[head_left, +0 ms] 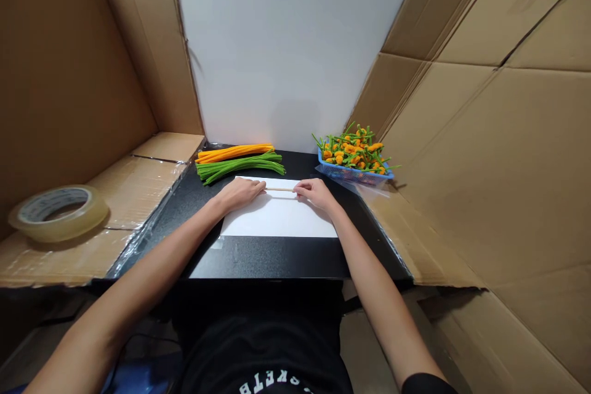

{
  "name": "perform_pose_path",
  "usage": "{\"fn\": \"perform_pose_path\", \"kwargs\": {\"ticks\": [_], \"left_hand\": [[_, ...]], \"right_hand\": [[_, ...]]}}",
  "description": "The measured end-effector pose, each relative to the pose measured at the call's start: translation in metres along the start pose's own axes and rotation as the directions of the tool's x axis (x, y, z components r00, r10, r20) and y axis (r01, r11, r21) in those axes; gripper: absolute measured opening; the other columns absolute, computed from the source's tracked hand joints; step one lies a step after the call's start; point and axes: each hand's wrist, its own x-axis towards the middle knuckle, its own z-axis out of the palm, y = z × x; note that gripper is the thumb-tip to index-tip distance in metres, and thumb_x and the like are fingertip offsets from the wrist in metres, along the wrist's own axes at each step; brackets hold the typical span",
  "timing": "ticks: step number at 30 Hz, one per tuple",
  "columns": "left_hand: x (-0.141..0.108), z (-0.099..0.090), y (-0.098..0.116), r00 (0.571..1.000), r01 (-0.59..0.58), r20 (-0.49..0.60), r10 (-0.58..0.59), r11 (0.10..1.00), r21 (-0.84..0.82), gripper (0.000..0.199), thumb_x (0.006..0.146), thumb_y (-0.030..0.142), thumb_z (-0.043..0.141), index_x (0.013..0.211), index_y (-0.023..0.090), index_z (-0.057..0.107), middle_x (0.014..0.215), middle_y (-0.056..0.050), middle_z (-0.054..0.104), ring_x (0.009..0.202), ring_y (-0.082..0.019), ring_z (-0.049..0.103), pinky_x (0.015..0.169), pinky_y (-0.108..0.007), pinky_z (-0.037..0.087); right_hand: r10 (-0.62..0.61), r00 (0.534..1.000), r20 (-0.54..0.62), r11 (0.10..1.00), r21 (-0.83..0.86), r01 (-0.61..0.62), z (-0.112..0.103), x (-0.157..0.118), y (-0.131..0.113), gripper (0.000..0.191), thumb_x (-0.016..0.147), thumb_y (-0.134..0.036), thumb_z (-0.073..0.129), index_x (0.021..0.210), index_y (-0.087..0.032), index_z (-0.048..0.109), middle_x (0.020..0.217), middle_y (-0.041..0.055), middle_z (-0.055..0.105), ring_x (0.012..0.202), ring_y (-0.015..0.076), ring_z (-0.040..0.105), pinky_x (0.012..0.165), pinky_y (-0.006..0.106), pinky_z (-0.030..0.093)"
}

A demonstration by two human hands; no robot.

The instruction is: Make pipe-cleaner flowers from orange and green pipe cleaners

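Note:
A thin tan stick (279,189), which looks wooden, spans the space between my two hands, level and just over a sheet of white paper (281,221). My left hand (244,191) has its fingers closed on the stick's left end. On the other end, my right hand (314,192) pinches it between thumb and fingers. Behind my left hand lie a bundle of green pipe cleaners (240,166) and a bundle of orange pipe cleaners (234,152). The fingers cover both tips of the stick.
At the back right stands a blue basket (357,173) heaped with small orange and green pipe-cleaner pieces (353,151). A large roll of clear tape (58,212) lies on cardboard at the left. Cardboard walls (498,154) flank the black table (272,258) on both sides.

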Motion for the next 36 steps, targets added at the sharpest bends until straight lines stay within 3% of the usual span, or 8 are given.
{"fn": "perform_pose_path", "kwargs": {"ticks": [5, 10, 15, 20, 23, 26, 31, 36], "left_hand": [[-0.007, 0.008, -0.011, 0.996, 0.074, -0.042, -0.075, 0.997, -0.038, 0.029, 0.101, 0.035, 0.037, 0.096, 0.019, 0.061, 0.090, -0.009, 0.072, 0.074, -0.021, 0.068, 0.062, -0.028, 0.043], [-0.009, 0.017, -0.021, 0.983, 0.129, -0.097, -0.156, 0.962, -0.239, 0.031, 0.095, 0.043, 0.051, 0.112, 0.018, 0.055, 0.102, -0.009, 0.070, 0.084, -0.022, 0.068, 0.067, -0.029, 0.047], [-0.006, 0.025, -0.023, 0.964, -0.003, -0.233, -0.130, 0.868, -0.497, 0.037, 0.092, 0.026, 0.053, 0.127, 0.015, 0.049, 0.111, -0.010, 0.064, 0.095, -0.019, 0.064, 0.080, -0.030, 0.053], [-0.002, 0.029, -0.014, 0.943, -0.069, -0.293, -0.159, 0.767, -0.638, 0.035, 0.090, 0.018, 0.054, 0.125, 0.016, 0.051, 0.107, -0.008, 0.062, 0.096, -0.017, 0.064, 0.080, -0.030, 0.055], [0.000, 0.029, -0.003, 0.941, -0.096, -0.295, -0.168, 0.702, -0.706, 0.034, 0.090, 0.020, 0.056, 0.124, 0.018, 0.053, 0.100, -0.006, 0.063, 0.093, -0.017, 0.066, 0.080, -0.031, 0.057], [0.002, 0.029, 0.007, 0.939, -0.140, -0.302, -0.164, 0.621, -0.771, 0.036, 0.089, 0.027, 0.061, 0.123, 0.020, 0.053, 0.098, -0.004, 0.064, 0.093, -0.017, 0.068, 0.083, -0.033, 0.059], [0.004, 0.029, 0.011, 0.942, -0.168, -0.299, -0.154, 0.554, -0.815, 0.037, 0.087, 0.034, 0.065, 0.119, 0.020, 0.055, 0.098, -0.004, 0.067, 0.092, -0.017, 0.069, 0.086, -0.036, 0.060], [0.001, 0.025, 0.008, 0.944, -0.074, -0.276, -0.182, 0.699, -0.712, 0.015, 0.087, 0.028, 0.061, 0.097, 0.018, 0.065, 0.094, -0.004, 0.069, 0.083, -0.016, 0.066, 0.071, -0.028, 0.056]], "right_hand": [[0.065, 0.976, -0.209, 0.991, -0.099, -0.087, -0.015, 0.001, 0.013, 0.023, 0.078, -0.036, 0.064, 0.075, -0.016, 0.075, 0.067, 0.0061, 0.073, 0.068, 0.0208, 0.069, 0.070, 0.030, 0.050], [0.198, 0.799, -0.567, 0.873, -0.268, -0.406, -0.027, -0.005, 0.019, 0.022, 0.083, -0.032, 0.061, 0.080, -0.018, 0.077, 0.080, 0.0115, 0.076, 0.081, 0.0260, 0.070, 0.074, 0.033, 0.047], [0.281, 0.700, -0.657, 0.729, -0.328, -0.601, -0.030, -0.011, 0.021, 0.017, 0.083, -0.028, 0.064, 0.084, -0.020, 0.078, 0.091, 0.0153, 0.075, 0.091, 0.0301, 0.066, 0.077, 0.037, 0.046], [0.025, 0.803, -0.595, 0.801, -0.469, -0.372, -0.018, -0.009, 0.016, 0.024, 0.084, -0.032, 0.069, 0.101, -0.017, 0.076, 0.106, 0.0173, 0.070, 0.104, 0.0316, 0.057, 0.093, 0.043, 0.043], [-0.200, 0.922, -0.331, 0.913, -0.404, 0.053, 0.005, -0.006, 0.000, 0.027, 0.088, -0.034, 0.067, 0.108, -0.018, 0.073, 0.109, 0.0123, 0.071, 0.105, 0.0267, 0.058, 0.097, 0.041, 0.043], [-0.276, 0.955, -0.112, 0.945, -0.212, 0.248, 0.032, -0.005, -0.018, 0.027, 0.087, -0.032, 0.070, 0.112, -0.022, 0.071, 0.109, 0.0074, 0.073, 0.100, 0.0221, 0.062, 0.091, 0.036, 0.047], [-0.262, 0.956, -0.133, 0.955, -0.177, 0.237, 0.049, -0.009, -0.029, 0.007, 0.087, -0.022, 0.069, 0.090, -0.022, 0.075, 0.093, 0.0043, 0.076, 0.091, 0.0198, 0.065, 0.085, 0.034, 0.048], [-0.221, 0.959, -0.178, 0.961, -0.205, 0.184, 0.042, -0.012, -0.024, 0.007, 0.086, -0.020, 0.069, 0.089, -0.022, 0.076, 0.091, 0.0042, 0.075, 0.088, 0.0196, 0.064, 0.080, 0.033, 0.048]]}}
